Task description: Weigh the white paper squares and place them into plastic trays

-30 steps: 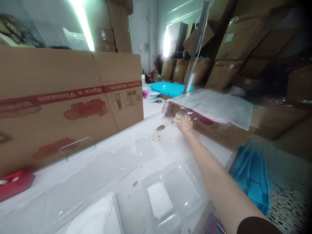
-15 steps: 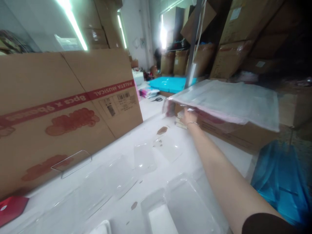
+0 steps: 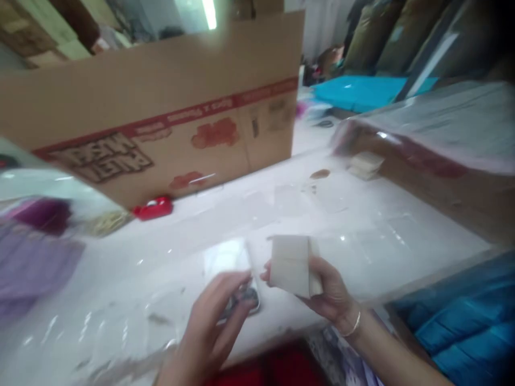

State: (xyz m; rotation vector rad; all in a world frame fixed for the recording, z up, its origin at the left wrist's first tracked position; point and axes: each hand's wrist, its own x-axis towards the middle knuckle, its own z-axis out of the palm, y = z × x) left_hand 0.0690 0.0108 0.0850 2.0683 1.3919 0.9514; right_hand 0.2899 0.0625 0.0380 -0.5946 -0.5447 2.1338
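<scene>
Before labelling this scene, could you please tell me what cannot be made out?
Head view:
White flat rectangular object: partly hidden by left hand.
Pale rectangular stack in right hand: back hidden by front.
Small print on brown cardboard box: blurred.
Shiny blue plastic: cut off by right edge.

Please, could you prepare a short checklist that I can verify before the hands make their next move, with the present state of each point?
1. Pale block held in the right hand: ok.
2. Left hand not touching the white flat item: cannot tell; they overlap in view and the fingertips are blurred.
3. Red object apart from both hands: ok, it sits by the large printed carton.
4. Table surface unmarked: not ok, a brown patch shows.
5. Markings on the block readable: cannot tell, blurred.
</scene>
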